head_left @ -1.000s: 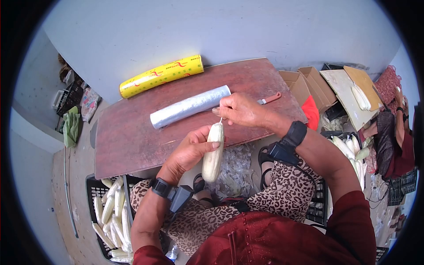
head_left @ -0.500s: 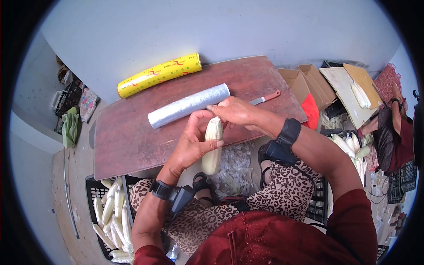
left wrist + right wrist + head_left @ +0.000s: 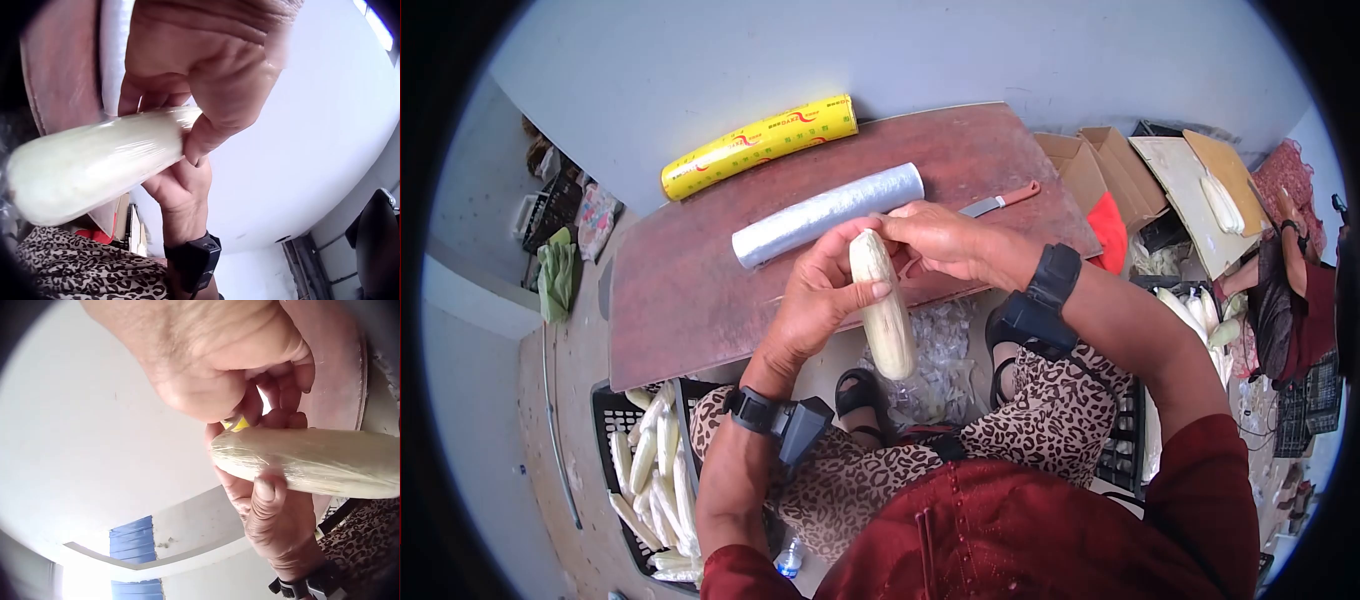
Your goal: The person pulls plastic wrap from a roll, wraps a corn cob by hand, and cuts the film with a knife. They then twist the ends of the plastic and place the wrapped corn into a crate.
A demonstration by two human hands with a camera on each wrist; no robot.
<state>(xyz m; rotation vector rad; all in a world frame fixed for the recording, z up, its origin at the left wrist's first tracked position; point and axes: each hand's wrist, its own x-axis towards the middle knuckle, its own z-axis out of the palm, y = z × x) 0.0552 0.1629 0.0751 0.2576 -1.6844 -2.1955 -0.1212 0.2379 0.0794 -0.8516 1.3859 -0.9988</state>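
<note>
A pale ear of corn in its husk [image 3: 885, 325], tightly wrapped in clear film, stands nearly upright over the near table edge. My left hand [image 3: 812, 290] grips its upper part, thumb across the front and fingers behind. The film's shine and creases show on the corn [image 3: 337, 459] in the right wrist view. My right hand [image 3: 940, 240] works at the corn's upper tip, its fingers bent close behind it and near the left fingertips. Whether it pinches the film's end there I cannot tell. A clear film roll [image 3: 830, 215] lies on the table just beyond the hands.
On the reddish table [image 3: 680, 310] lie a yellow printed roll [image 3: 760, 145] and a knife [image 3: 1000, 200]. A black crate [image 3: 615, 420] of wrapped corn stands at the left, a cardboard box [image 3: 1100, 180] at the right. Another person's arm [image 3: 1295, 250] shows at the far right.
The right hand has gone from pinching a twisted film tail above the corn to curling behind its tip. The corn and both hands have risen slightly in the head view.
</note>
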